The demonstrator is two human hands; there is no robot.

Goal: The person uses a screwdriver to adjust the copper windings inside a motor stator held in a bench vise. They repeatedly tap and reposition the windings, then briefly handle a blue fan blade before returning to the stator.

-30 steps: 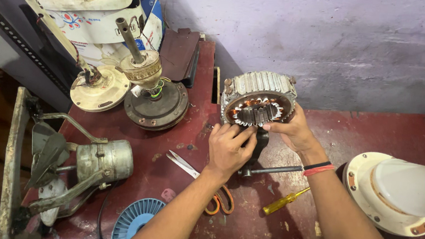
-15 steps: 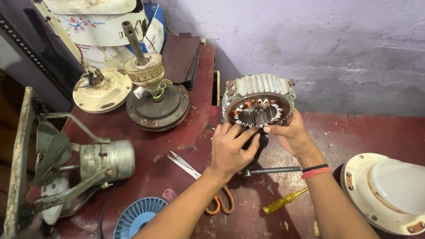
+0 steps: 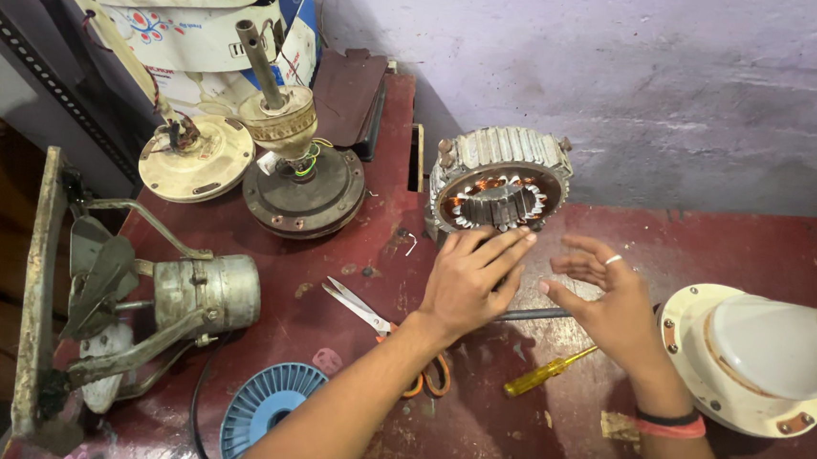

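A ribbed metal motor stator (image 3: 502, 155) with copper windings stands tilted on the red table (image 3: 329, 272), against the wall. My left hand (image 3: 467, 282) lies palm down just in front of it, fingers stretched out, the tips touching its lower rim. It grips nothing. My right hand (image 3: 610, 296) hovers to the right of the left, fingers spread and empty, a short way from the stator. It has a ring and a red and black wristband. A dark metal rod (image 3: 532, 315) lies on the table between the two hands.
A yellow-handled screwdriver (image 3: 547, 371) and orange-handled scissors (image 3: 364, 311) lie near my arms. Two fan motors with shafts (image 3: 302, 179) (image 3: 195, 159) stand at the back left, a grey motor on a bracket (image 3: 208, 292) and a blue spool (image 3: 271, 407) at the left, a white fan housing (image 3: 754, 364) at the right.
Both hands held the stator's lower rim before. My right hand has let go and drawn back to the right; my left hand has flattened, only its fingertips still touching.
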